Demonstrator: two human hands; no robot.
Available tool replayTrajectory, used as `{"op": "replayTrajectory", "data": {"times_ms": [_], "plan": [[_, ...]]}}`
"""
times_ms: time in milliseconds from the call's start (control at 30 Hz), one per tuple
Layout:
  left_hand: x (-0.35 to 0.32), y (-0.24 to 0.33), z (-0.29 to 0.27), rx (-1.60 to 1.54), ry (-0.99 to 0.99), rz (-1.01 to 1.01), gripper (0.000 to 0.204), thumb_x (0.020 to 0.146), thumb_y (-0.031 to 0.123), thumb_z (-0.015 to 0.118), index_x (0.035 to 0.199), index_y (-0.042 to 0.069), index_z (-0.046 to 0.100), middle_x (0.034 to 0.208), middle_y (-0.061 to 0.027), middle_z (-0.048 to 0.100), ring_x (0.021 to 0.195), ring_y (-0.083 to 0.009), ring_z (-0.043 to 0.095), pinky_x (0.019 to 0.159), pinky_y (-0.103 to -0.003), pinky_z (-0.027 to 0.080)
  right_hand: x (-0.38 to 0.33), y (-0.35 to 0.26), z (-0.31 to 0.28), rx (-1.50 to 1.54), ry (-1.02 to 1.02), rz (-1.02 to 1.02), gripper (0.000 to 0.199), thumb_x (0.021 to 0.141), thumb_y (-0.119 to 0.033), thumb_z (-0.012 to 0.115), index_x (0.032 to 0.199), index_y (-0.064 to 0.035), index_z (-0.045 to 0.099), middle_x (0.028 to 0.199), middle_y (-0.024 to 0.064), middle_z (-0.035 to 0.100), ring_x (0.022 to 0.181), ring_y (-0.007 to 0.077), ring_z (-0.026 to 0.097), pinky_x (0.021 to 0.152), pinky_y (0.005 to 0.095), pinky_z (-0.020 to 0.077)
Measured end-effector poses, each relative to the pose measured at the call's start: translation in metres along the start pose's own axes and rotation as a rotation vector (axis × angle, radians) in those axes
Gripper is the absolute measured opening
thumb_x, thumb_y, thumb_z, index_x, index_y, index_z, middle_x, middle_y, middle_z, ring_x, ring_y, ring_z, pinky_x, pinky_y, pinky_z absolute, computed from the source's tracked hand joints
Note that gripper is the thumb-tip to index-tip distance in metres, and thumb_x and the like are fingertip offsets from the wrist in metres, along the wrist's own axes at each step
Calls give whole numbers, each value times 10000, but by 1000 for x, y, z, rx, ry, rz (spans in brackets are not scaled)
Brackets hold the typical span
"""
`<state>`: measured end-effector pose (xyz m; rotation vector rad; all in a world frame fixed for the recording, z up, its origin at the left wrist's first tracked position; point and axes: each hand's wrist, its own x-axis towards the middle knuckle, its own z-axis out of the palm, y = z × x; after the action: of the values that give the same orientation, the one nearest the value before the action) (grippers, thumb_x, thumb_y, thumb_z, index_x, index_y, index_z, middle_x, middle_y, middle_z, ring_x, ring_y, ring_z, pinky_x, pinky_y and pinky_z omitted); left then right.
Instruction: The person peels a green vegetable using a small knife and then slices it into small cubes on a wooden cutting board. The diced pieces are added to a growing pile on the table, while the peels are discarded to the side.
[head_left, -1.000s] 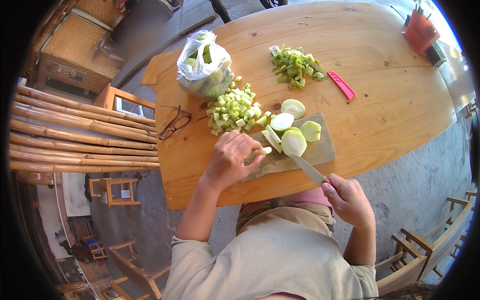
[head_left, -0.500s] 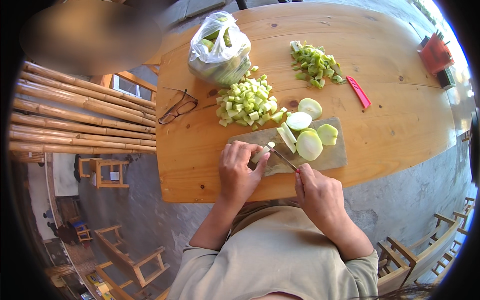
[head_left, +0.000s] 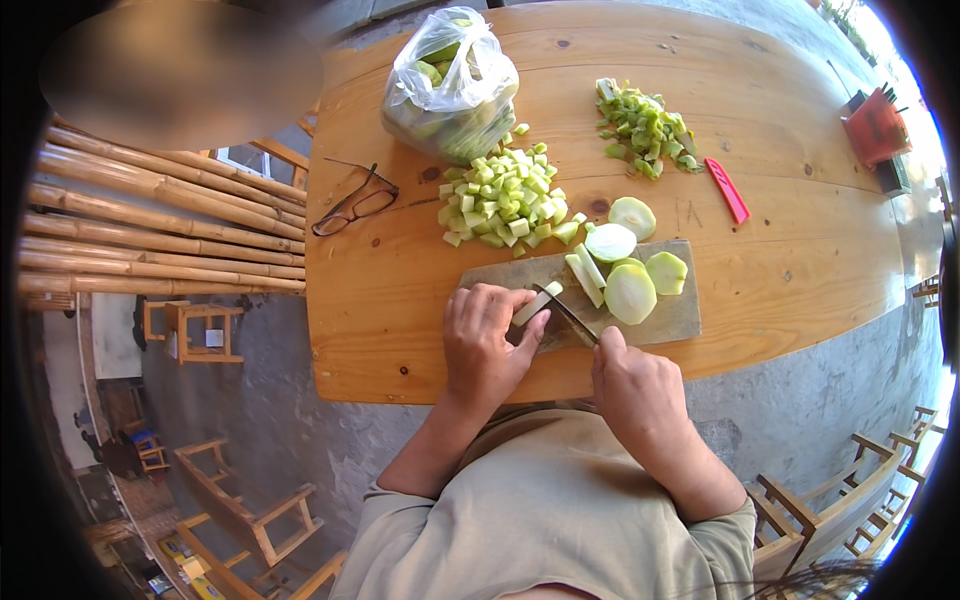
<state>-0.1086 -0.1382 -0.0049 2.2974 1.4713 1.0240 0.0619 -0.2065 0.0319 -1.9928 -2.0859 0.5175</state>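
Observation:
My left hand [head_left: 488, 335] pins a pale green vegetable strip [head_left: 536, 304] against the wooden cutting board [head_left: 665, 325], thumb and fingers closed on its near end. A small knife [head_left: 572, 318] is gripped in my right hand [head_left: 640, 380], its blade lying across the strip's far end. To the right on the board are two more strips [head_left: 586, 272] and several round slices [head_left: 631, 294], some overlapping. One slice [head_left: 632, 216] rests on the table just beyond the board. Past the board's far edge spreads a heap of pale green cubes [head_left: 505, 195].
Behind the cubes stands a clear plastic bag [head_left: 455, 90] of green vegetables. Eyeglasses [head_left: 357, 205] lie at the left. Green peelings [head_left: 645, 130] and a pink knife sheath [head_left: 727, 191] are farther right. A red container [head_left: 876, 128] stands at the table's [head_left: 810, 260] right end.
The view has shifted slightly. Both hands stay at the board, the left still on the strip and the right still holding the knife across it.

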Motion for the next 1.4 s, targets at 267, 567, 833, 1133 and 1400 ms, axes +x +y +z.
{"op": "replayTrajectory", "data": {"times_ms": [267, 567, 833, 1133, 1400], "plan": [[-13, -4, -3, -54, 18, -36, 216, 771, 117, 755, 959, 96, 652, 888, -45, 591, 842, -244, 544, 773, -377, 409, 1, 2, -19, 241, -34, 37, 184, 961, -171, 522, 827, -55, 471, 578, 146, 578, 537, 360, 599, 497, 460, 470], [-13, -2, -4, -44, 22, -44, 203, 771, 117, 758, 945, 96, 656, 888, -54, 603, 828, -255, 550, 788, -373, 416, -3, -8, -6, 85, 42, -3, 178, 944, -162, 538, 822, -54, 468, 571, 134, 581, 497, 328, 603, 445, 422, 475], [-13, -2, -6, -56, 36, -37, 210, 776, 133, 761, 955, 90, 659, 902, -65, 600, 835, -258, 548, 787, -377, 417, 0, -7, -1, 97, -49, 33, 173, 951, -159, 516, 828, -46, 470, 562, 155, 575, 526, 363, 608, 480, 444, 486], [-23, -7, -8, -93, 42, -78, 217, 765, 113, 765, 935, 74, 636, 906, -76, 584, 842, -271, 541, 782, -391, 422, -3, -15, -10, 198, -17, 15, 194, 945, -176, 543, 809, -54, 476, 569, 134, 579, 512, 360, 590, 482, 452, 473], [-22, -8, -8, -106, 38, -70, 239, 750, 93, 767, 948, 79, 632, 924, -65, 573, 855, -263, 539, 798, -394, 407, -3, -18, -6, 87, 18, -15, 182, 931, -163, 562, 800, -68, 479, 563, 109, 577, 474, 307, 588, 436, 402, 464]]}}
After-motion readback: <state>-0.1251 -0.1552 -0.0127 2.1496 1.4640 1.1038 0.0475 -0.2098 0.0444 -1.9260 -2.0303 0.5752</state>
